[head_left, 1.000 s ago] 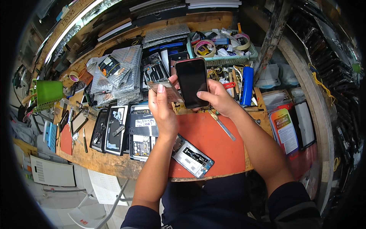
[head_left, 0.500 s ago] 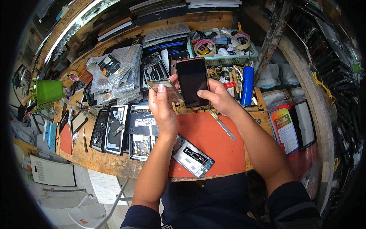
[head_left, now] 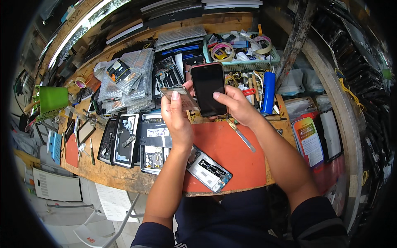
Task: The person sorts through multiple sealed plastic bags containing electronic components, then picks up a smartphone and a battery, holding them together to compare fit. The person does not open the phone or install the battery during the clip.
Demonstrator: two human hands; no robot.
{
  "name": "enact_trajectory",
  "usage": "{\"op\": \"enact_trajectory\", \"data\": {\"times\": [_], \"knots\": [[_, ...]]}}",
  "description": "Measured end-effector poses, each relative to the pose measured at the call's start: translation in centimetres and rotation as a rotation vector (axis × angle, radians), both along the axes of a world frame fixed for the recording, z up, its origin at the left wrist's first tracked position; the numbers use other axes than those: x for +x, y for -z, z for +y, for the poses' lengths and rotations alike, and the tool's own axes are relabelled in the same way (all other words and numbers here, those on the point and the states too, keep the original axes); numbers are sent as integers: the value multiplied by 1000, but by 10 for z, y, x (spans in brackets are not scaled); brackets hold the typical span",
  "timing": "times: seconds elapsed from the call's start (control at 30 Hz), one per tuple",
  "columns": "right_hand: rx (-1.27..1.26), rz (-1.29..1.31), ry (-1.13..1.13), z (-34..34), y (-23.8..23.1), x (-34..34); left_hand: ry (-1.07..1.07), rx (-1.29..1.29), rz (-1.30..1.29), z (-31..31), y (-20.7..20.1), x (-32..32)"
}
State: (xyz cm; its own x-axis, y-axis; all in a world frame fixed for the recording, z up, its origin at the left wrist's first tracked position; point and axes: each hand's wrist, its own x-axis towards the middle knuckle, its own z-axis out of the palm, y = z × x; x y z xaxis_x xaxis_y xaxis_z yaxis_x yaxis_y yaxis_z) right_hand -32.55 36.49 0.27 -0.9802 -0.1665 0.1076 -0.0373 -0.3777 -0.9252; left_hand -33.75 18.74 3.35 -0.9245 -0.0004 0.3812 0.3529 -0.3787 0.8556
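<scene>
In my right hand (head_left: 240,108) is a smartphone (head_left: 206,84) with a dark screen and a reddish edge. My right thumb rests on its glass, with the fingers behind it. My left hand (head_left: 175,118) is closed on a thin flat panel (head_left: 188,100), tilted beside the phone, its thumb pressing the face. Left fingertips show at the phone's left edge; whether they support it I cannot tell. Below, on an orange mat (head_left: 242,169), lies an opened phone (head_left: 209,171) with its inner parts bare. A thin metal blade tool (head_left: 243,138) lies across the mat's upper part.
Several opened devices (head_left: 125,142) and a labelled dark panel (head_left: 155,134) lie left of the mat. Bubble-wrapped parcels (head_left: 128,87) are piled behind. A green basket (head_left: 244,64) holds tape rolls and small items. A blue cylinder (head_left: 269,93) stands near hand tools. A wooden post (head_left: 297,37) rises at right.
My right thumb has moved slightly up the phone's screen. Both hands keep their holds in nearly the same place.
</scene>
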Motion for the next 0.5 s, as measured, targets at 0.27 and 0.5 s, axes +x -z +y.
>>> {"op": "enact_trajectory", "data": {"times": [0.27,0.5], "knots": [[-68,-4,-17,-2,1,0,18,7,-13,-1,2,-1],[35,57,3,1,0,2,10,2,-8,-1,4,-2]]}}
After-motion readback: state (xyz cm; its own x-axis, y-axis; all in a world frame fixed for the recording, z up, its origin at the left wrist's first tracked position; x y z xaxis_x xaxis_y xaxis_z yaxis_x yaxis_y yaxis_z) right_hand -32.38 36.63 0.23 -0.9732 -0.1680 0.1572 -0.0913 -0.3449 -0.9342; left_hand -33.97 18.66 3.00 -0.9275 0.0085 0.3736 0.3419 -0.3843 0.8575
